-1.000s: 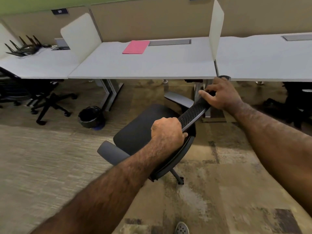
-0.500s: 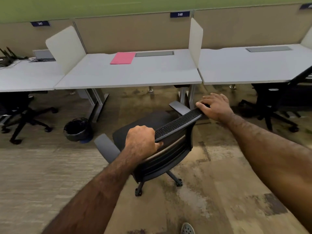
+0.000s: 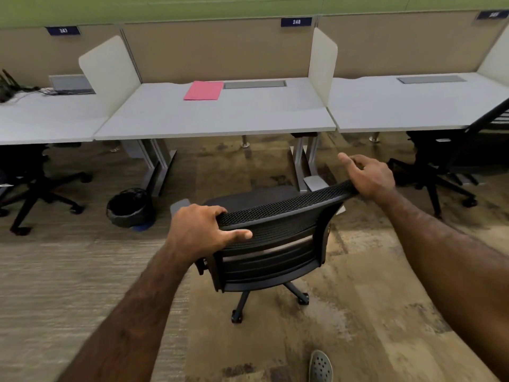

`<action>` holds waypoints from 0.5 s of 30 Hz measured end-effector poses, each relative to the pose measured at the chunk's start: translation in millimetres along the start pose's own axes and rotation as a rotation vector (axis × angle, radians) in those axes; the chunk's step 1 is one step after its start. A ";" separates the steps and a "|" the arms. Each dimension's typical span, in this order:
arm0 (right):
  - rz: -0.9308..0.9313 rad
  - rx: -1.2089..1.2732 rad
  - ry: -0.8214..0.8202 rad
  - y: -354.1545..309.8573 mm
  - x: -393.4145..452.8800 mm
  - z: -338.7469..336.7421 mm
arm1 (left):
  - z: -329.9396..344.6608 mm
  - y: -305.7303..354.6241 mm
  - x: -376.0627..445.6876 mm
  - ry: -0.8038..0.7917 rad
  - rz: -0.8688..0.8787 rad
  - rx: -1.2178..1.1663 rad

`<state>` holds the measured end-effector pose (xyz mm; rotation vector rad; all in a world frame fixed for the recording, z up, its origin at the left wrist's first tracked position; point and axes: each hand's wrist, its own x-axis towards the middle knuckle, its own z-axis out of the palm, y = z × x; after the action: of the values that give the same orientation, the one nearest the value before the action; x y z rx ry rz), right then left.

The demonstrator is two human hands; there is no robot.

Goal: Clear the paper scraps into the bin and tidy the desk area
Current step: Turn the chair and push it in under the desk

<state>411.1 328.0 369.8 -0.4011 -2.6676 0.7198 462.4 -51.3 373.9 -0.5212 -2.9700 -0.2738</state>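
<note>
A black mesh office chair [image 3: 272, 244] stands on the carpet in front of the middle grey desk [image 3: 220, 117], its back towards me. My left hand [image 3: 201, 230] grips the left end of the backrest's top edge. My right hand [image 3: 369, 175] rests on the right end of that edge, with the index finger lifted and stretched forward. A pink folder [image 3: 204, 90] lies flat at the back of the desk. A black lined bin [image 3: 129, 206] stands on the floor by the desk's left leg. No paper scraps show on the desk.
White dividers [image 3: 322, 64] separate the middle desk from the desks on either side. Other black chairs stand at the left [image 3: 30, 186] and right [image 3: 451, 161]. A laptop [image 3: 71, 84] sits on the left desk. My grey shoe [image 3: 320, 366] shows at the bottom edge.
The chair has swung round from a slanted position until its back faces me squarely before the desk. My right hand's fingers have loosened on the backrest.
</note>
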 end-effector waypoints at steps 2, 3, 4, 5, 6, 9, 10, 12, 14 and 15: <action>0.005 -0.005 -0.023 -7.7 -7.0 2.1 | -3.3 -8.1 -5.3 0.039 0.010 -0.071; 0.007 0.001 -0.033 -11.4 -9.7 3.4 | -3.4 -11.1 -6.6 0.052 0.006 -0.090; 0.006 0.011 -0.038 -15.2 -11.8 4.8 | -2.9 -14.2 -7.3 0.065 -0.008 -0.097; 0.004 0.019 -0.037 -19.0 -13.6 6.4 | -2.1 -17.8 -7.6 0.086 -0.028 -0.092; 0.001 0.020 -0.034 -22.8 -15.0 8.2 | -1.5 -22.2 -7.4 0.108 -0.046 -0.073; -0.009 0.002 -0.030 -33.5 -17.7 15.1 | 0.7 -38.9 -2.5 0.137 -0.053 0.025; -0.016 0.000 -0.033 -37.3 -18.0 17.8 | 1.5 -44.9 0.5 0.138 -0.050 0.046; -0.036 -0.010 -0.033 -45.1 -17.1 24.0 | 3.4 -56.8 8.9 0.111 -0.060 0.072; -0.057 -0.041 -0.023 -53.5 -13.7 30.8 | 4.3 -68.4 16.8 0.055 -0.085 0.090; -0.070 -0.062 -0.019 -56.4 -12.0 32.3 | 4.6 -71.8 20.4 0.039 -0.092 0.093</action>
<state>398.9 263.1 370.2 -0.3166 -2.7125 0.6248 418.1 -110.1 361.1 -0.3656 -2.9558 -0.1506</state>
